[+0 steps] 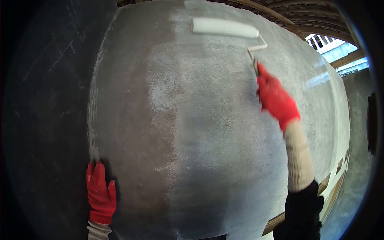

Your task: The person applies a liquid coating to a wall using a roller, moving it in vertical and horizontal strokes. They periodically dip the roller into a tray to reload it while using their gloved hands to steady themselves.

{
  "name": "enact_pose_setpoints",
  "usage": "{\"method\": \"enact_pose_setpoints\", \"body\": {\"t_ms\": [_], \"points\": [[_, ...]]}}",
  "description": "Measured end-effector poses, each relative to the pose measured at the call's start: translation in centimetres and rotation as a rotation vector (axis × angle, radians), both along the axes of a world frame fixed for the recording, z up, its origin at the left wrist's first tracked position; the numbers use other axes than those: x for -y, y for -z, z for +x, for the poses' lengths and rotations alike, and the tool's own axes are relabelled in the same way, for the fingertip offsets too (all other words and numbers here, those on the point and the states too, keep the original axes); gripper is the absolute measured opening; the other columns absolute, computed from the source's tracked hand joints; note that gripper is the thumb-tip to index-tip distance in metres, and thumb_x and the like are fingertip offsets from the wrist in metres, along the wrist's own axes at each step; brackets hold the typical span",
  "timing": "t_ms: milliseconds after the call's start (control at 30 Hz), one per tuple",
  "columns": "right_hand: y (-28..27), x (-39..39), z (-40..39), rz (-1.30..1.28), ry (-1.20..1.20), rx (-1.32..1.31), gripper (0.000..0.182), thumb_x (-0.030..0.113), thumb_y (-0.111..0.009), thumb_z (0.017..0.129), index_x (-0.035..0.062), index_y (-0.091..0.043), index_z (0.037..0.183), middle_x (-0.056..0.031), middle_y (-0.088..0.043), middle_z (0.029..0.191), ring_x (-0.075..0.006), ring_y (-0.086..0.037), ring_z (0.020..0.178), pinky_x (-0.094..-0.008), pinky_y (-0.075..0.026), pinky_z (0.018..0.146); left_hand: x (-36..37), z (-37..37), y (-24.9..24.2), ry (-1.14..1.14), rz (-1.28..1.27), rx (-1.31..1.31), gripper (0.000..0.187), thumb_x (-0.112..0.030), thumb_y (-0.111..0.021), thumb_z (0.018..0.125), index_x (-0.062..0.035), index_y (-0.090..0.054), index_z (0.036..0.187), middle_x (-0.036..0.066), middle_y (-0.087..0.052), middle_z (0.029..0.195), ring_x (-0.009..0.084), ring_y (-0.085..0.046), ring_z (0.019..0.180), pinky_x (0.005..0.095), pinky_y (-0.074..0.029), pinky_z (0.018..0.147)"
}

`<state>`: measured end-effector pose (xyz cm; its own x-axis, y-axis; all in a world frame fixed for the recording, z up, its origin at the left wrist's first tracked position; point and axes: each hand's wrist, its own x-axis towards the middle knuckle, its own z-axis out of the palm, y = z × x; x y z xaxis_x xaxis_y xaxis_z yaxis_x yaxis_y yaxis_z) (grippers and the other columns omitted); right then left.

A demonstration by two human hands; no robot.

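Observation:
My right hand (277, 96), in a red glove with a cream knitted cuff, is closed around the handle of a paint roller (225, 27). The roller's white sleeve lies across the upper part of a grey wall (128, 100), and its bent wire frame runs down to my fist. Thin, whitish wet paint streaks cover the wall's middle and right. At the lower left, my left hand (101, 194), also red-gloved, rests flat with fingers stretched upward against the wall near its corner. Nothing shows in that hand.
A darker wall (44, 100) meets the grey one at the left, with pale brush marks along the corner. Wooden roof beams (276, 14) run overhead at the upper right, beside bright openings. Wooden framing (276, 222) edges the wall at the lower right.

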<state>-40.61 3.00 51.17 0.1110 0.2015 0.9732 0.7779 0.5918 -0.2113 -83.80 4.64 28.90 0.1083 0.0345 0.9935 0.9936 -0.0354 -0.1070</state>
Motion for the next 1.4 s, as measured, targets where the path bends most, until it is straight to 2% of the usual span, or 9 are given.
{"method": "enact_pose_setpoints", "body": {"t_ms": [233, 367, 467, 667, 900, 1000, 1133, 1267, 1400], "points": [[-16.0, -0.3, -2.3, 0.038, -0.133, 0.057, 0.036, 0.027, -0.034, 0.096, 0.0140, -0.048, 0.126, -0.0041, -0.050, 0.069, -0.0104, -0.046, 0.052, -0.0269, -0.044, 0.050, 0.6, 0.0, -0.1, -0.118, -0.179, 0.040, 0.057, -0.034, -0.044, 0.091, 0.0018, -0.035, 0.135, 0.017, -0.040, 0.136, 0.0424, -0.033, 0.127, 0.0463, -0.028, 0.106], [-25.2, -3.0, -0.4, 0.123, 0.257, 0.263, 0.018, 0.012, -0.042, 0.087, 0.0016, -0.055, 0.081, -0.0093, -0.057, 0.063, -0.0161, -0.059, 0.059, -0.0316, -0.047, 0.054, 0.6, -0.2, -0.1, -0.104, -0.197, -0.009, 0.057, -0.038, -0.044, 0.091, 0.0030, -0.038, 0.130, 0.020, -0.040, 0.136, 0.0453, -0.036, 0.123, 0.0511, -0.030, 0.104], [-20.3, 0.6, -4.1, 0.095, -0.144, 0.112, 0.027, 0.028, -0.031, 0.096, 0.0071, -0.045, 0.085, -0.0019, -0.050, 0.064, -0.0090, -0.048, 0.050, -0.0251, -0.040, 0.046, 0.6, -0.3, -0.1, -0.101, -0.189, -0.033, 0.055, -0.039, -0.044, 0.092, 0.0026, -0.040, 0.128, 0.021, -0.039, 0.135, 0.0465, -0.038, 0.120, 0.0543, -0.031, 0.102], [-14.5, 0.7, -2.0, 0.030, -0.001, -0.040, 0.036, 0.029, -0.033, 0.098, 0.0157, -0.046, 0.128, 0.0013, -0.044, 0.060, -0.0084, -0.040, 0.046, -0.0241, -0.037, 0.043, 0.3, -0.2, 1.0, -0.063, -0.237, -0.012, 0.063, -0.046, -0.040, 0.092, 0.0059, -0.038, 0.128, 0.023, -0.036, 0.137, 0.0471, -0.036, 0.122, 0.0527, -0.029, 0.103], [-21.0, 1.4, -3.6, 0.006, -0.090, 0.050, 0.023, 0.029, -0.036, 0.096, 0.0093, -0.047, 0.099, -0.0005, -0.046, 0.063, -0.0094, -0.043, 0.048, -0.0246, -0.038, 0.043, -0.2, -1.0, 1.2, -0.110, -0.280, -0.036, 0.072, -0.053, -0.037, 0.090, 0.0096, -0.039, 0.126, 0.024, -0.034, 0.139, 0.0470, -0.033, 0.125, 0.0510, -0.028, 0.105], [-27.0, -1.4, -0.9, -0.033, 0.107, 0.147, 0.020, 0.030, -0.039, 0.095, 0.0112, -0.045, 0.094, -0.0004, -0.046, 0.064, -0.0092, -0.043, 0.049, -0.0241, -0.039, 0.045, 1.1, 0.4, 0.5, -0.116, -0.352, 0.031, 0.074, -0.054, -0.037, 0.090, 0.0085, -0.036, 0.129, 0.024, -0.033, 0.140, 0.0473, -0.032, 0.125, 0.0502, -0.028, 0.105], [-19.4, 0.9, -2.7, 0.020, -0.225, -0.017, 0.021, 0.030, -0.038, 0.096, 0.0115, -0.048, 0.100, -0.0004, -0.046, 0.063, -0.0083, -0.042, 0.049, -0.0240, -0.040, 0.046, 0.3, 0.0, 1.1, -0.046, -0.246, 0.007, 0.064, -0.046, -0.041, 0.092, 0.0021, -0.034, 0.133, 0.021, -0.035, 0.139, 0.0470, -0.034, 0.124, 0.0531, -0.031, 0.103], [-10.2, 1.7, 1.0, 0.021, 0.105, 0.214, 0.045, 0.033, -0.035, 0.098, 0.0170, -0.037, 0.139, 0.0001, -0.046, 0.063, -0.0087, -0.043, 0.049, -0.0254, -0.042, 0.046, 0.7, 0.8, 1.1, -0.078, -0.218, -0.004, 0.064, -0.046, -0.042, 0.092, -0.0001, -0.031, 0.137, 0.019, -0.034, 0.141, 0.0451, -0.032, 0.126, 0.0501, -0.030, 0.105], [3.1, 2.3, 3.1, -0.125, 0.091, -0.023, 0.039, 0.022, -0.040, 0.096, 0.0119, -0.045, 0.133, -0.0110, -0.056, 0.068, -0.0160, -0.054, 0.053, -0.0302, -0.046, 0.050, 0.7, 1.2, 1.3, -0.070, -0.227, 0.051, 0.064, -0.044, -0.042, 0.092, -0.0013, -0.029, 0.138, 0.017, -0.033, 0.142, 0.0432, -0.031, 0.128, 0.0475, -0.028, 0.106]]}}
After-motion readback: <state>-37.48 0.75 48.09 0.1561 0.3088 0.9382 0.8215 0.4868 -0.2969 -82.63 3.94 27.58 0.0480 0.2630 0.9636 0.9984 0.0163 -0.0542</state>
